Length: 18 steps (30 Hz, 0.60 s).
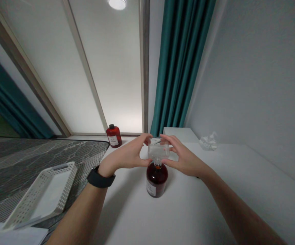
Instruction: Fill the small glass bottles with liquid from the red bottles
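Note:
Between my two hands a small clear bottle (pixel 158 149) is held upside down, its neck pointing down. My left hand (pixel 134 153) grips it from the left, and my right hand (pixel 179 154) from the right, thumbs low and fingers near its raised base. Directly below, a dark amber-red bottle (pixel 157 178) with a white label stands upright and uncapped on the white table (pixel 137 214). The clear neck meets or overlaps the amber bottle's mouth; whether it sits inside or on top I cannot tell. A black band is on my left wrist.
Another red bottle (pixel 114 136) with a black cap stands at the table's far left corner. Crumpled clear plastic (pixel 208 141) lies at the back right, beside a white box-like block (pixel 179 134). Left of the table are a white perforated basket (pixel 69 180) and white paper (pixel 15 234).

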Motion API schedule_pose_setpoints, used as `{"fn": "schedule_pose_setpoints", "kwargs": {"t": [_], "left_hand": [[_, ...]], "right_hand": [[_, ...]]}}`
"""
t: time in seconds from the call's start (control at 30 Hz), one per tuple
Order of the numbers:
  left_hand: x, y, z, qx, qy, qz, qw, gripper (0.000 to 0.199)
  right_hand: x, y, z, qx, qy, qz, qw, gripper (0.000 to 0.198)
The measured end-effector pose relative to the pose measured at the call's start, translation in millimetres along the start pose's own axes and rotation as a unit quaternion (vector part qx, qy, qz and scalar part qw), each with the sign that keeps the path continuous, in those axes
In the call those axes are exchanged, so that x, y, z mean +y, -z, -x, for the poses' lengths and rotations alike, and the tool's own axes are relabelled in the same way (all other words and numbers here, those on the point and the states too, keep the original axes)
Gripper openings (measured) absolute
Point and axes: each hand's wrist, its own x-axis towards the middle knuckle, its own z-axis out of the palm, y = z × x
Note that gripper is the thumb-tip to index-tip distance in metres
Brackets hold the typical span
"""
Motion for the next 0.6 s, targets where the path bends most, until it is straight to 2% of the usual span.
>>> {"fn": "schedule_pose_setpoints", "kwargs": {"t": [0.2, 0.6], "left_hand": [[2.1, 2.0, -0.6, -0.020, 0.015, 0.011, 1.000, 0.074], [-3.3, 1.3, -1.3, 0.001, -0.004, 0.004, 1.000, 0.074]], "right_hand": [[0.4, 0.4, 0.5, 0.001, 0.004, -0.010, 1.000, 0.071], [-1.5, 1.6, 1.4, 0.004, 0.009, -0.015, 1.000, 0.071]]}}
